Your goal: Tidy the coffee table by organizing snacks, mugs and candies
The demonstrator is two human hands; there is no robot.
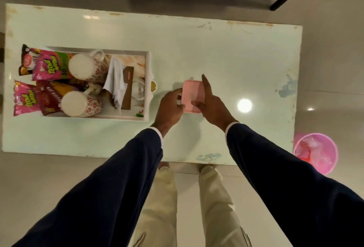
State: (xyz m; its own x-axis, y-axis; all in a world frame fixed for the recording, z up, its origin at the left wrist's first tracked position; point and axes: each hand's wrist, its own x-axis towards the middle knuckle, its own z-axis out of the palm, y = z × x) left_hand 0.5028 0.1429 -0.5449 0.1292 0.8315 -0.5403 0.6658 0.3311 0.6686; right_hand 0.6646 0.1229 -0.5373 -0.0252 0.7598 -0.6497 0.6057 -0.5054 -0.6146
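**Pink container held at table centre, tray packed at the left end**

Left hand (pixel 171 104): fingers curled round the left edge of a pink lidded container (pixel 192 97), gripping it. Right hand (pixel 209 101): laid along the container's right edge, index finger straight and pointing away from the person, thumb pressed on the lid near its close end. Both arms were in dark sleeves with a white cuff at each wrist.

The pink lidded container stood near the middle of the white coffee table (pixel 226 53), just beside the right end of a white tray (pixel 148 81) but apart from it.

White tray: it occupied the left part of the table, its near side well back from the table's near edge. It held two floral mugs (pixel 86 68) on their sides, a white teapot (pixel 138 91), white tissue in a brown holder (pixel 127 87), and snack packets. Pink snack packets (pixel 46 67) overhung the tray's left end and lay close to the table's left edge.

Open surface: bare tabletop ran from the container to the right edge, and a broad strip lay behind the tray to the far edge, which was chipped.

Off the table: a pink bin (pixel 315 153) holding wrappers stood on the floor at the near right corner.
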